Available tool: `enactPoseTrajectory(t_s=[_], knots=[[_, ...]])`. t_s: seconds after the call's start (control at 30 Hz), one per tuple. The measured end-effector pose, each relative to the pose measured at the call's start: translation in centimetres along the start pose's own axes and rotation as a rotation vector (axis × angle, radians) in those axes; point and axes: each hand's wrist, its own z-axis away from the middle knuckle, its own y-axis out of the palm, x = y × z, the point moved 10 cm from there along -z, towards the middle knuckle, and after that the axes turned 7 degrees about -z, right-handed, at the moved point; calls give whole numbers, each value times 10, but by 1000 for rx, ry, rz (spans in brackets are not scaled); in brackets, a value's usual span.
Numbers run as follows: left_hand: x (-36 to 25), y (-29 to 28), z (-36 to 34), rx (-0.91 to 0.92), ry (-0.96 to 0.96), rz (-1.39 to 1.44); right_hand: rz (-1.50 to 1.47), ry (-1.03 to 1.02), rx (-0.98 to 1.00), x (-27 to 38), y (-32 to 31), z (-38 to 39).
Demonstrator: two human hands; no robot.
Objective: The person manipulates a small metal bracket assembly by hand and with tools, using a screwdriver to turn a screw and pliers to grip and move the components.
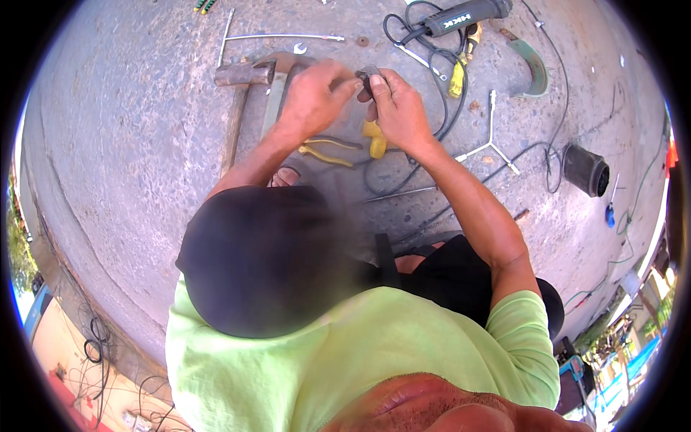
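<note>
My right hand (pixel 397 108) pinches a small dark metal-looking piece (pixel 367 74) between thumb and fingers; its exact kind does not show. Just left of it, my left hand (pixel 317 97) is slightly blurred, thumb and forefinger apart and close to the piece, nothing seen between them. Beneath my left forearm lie a hammer with a wooden handle (pixel 235 129) and another with a pale handle (pixel 274 104). Yellow-handled pliers (pixel 327 150) rest on the concrete below my hands. A yellow plug-like piece (pixel 376 138) sits under my right hand.
An angle grinder (pixel 468 16) with a coiled cord lies at the far right, beside a curved green guard-like piece (pixel 531 66). A T-handle wrench (pixel 281 37) lies far left, a three-way wrench (pixel 491 140) right. Further right are a black cylinder (pixel 586 171) and a blue-handled screwdriver (pixel 610 214).
</note>
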Motion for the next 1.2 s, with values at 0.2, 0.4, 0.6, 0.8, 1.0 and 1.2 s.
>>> enactPoseTrajectory(t_s=[0.2, 0.4, 0.6, 0.8, 1.0, 1.2], knots=[[164, -45, -70, 23, -249, -328, -324, 95, 43, 3, -13, -9], [313, -88, -53, 69, -555, -699, -387, 43, 48, 11, -23, -14], [332, -84, -61, 53, -554, -673, -388, 27, 0, 14, -29, -18], [342, -101, -59, -45, -695, -160, -471, 53, -47, 16, -41, -25], [246, -111, -45, -15, -684, 527, -701, 125, -15, 9, -51, -32], [162, -96, -2, 203, -647, 591, -748, 134, 18, 12, -49, -32]])
